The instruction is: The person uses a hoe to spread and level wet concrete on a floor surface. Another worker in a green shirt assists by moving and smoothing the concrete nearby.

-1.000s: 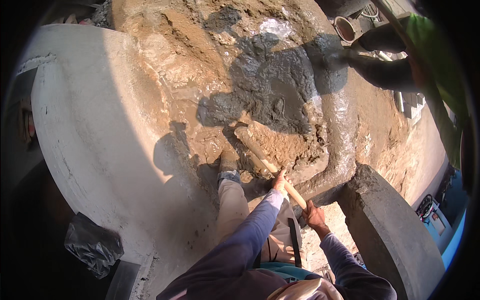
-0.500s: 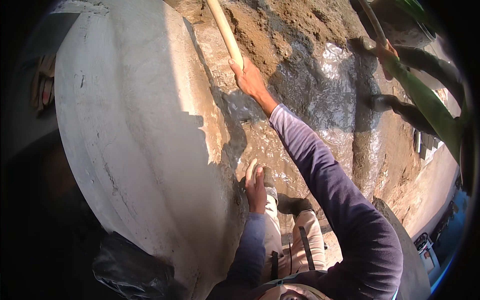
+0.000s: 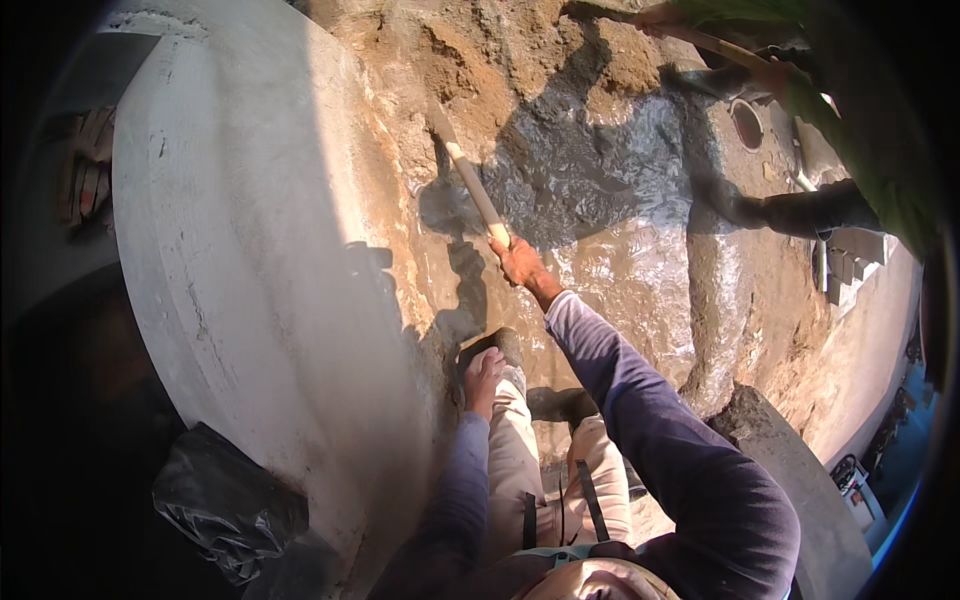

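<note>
My right hand (image 3: 518, 262) is wrapped round the pale wooden handle (image 3: 472, 190) of a long-handled tool. The handle slants away to the far left, and its dark, muddy lower end (image 3: 440, 122) meets the brown soil (image 3: 455, 65); the tool's head cannot be made out. Low in the middle, my left hand (image 3: 484, 378) lies against my light trouser leg (image 3: 510, 415) beside a dark boot (image 3: 508, 345), its fingers loosely bent and no tool in them. Wet grey mud (image 3: 600, 190) spreads to the right of the handle.
A smooth grey concrete wall (image 3: 250, 250) curves along the left, with black plastic sheeting (image 3: 230, 495) at its foot. At the far right a co-worker in a green sleeve (image 3: 830, 115) holds another wooden handle (image 3: 715, 42). Grey blocks (image 3: 855, 262) and a round pipe opening (image 3: 746, 125) lie nearby.
My right hand and the tool have come nearer, and the tool's lower end now shows at the soil. My left hand has drawn back against my leg. The co-worker has bent farther forward.
</note>
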Motion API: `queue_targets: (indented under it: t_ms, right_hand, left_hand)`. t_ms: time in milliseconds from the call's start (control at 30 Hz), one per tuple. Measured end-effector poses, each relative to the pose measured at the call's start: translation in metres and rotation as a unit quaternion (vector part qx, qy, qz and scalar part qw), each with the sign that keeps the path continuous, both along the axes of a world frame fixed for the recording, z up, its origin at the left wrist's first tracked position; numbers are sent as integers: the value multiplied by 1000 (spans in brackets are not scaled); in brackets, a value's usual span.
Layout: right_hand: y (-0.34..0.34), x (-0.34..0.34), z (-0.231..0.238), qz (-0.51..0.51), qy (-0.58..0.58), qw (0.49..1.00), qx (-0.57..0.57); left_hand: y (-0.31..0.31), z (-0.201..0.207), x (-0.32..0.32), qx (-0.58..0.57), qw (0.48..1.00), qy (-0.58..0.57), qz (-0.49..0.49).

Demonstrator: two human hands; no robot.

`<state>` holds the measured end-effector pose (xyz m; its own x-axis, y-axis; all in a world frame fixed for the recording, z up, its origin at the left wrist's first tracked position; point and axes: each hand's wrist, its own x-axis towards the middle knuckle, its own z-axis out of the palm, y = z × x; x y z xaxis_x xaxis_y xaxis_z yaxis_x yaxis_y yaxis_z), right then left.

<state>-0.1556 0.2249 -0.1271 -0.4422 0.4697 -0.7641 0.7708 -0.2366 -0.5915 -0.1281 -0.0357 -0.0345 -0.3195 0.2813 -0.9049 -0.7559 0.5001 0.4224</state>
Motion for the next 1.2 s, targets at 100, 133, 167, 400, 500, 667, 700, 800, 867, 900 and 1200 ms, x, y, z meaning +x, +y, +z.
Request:
queue_targets:
  t_ms: [100, 133, 167, 400, 500, 667, 700, 800, 867, 900, 1200]
  right_hand:
    - [-57, 48, 41, 25, -29, 996, 86]
    - [-75, 66, 86, -26, 53, 997, -56]
    - [-92, 101, 93, -16, 37, 999, 5]
    - [-206, 305, 166, 26, -58, 998, 10]
    - [-224, 322, 174, 53, -75, 993, 80]
    - [-135, 161, 162, 21, 29, 976, 213]
    - [-101, 104, 168, 11, 69, 972, 223]
    - [12, -55, 172, -30, 114, 970, 213]
    - [88, -146, 160, -23, 143, 942, 304]
    - [116, -186, 157, -22, 163, 943, 288]
    - [166, -157, -50, 34, -21, 980, 197]
  left_hand:
    - [43, -36, -12, 55, 996, -39, 65]
    - [49, -45, -18, 65, 993, -39, 85]
    - [72, -50, -15, 108, 990, -56, 77]
    - [52, -58, 117, -64, 964, -193, 172]
    - [43, -19, 128, -1, 956, -219, 198]
    - [121, 92, -31, 253, 963, 73, 54]
    - [118, 104, -47, 242, 963, 111, 45]
    - [94, 125, -62, 210, 957, 198, -1]
    - [69, 125, -57, 182, 950, 252, -34]
    - [46, 113, -43, 138, 976, 167, 9]
    - [-82, 61, 40, -16, 992, 111, -64]
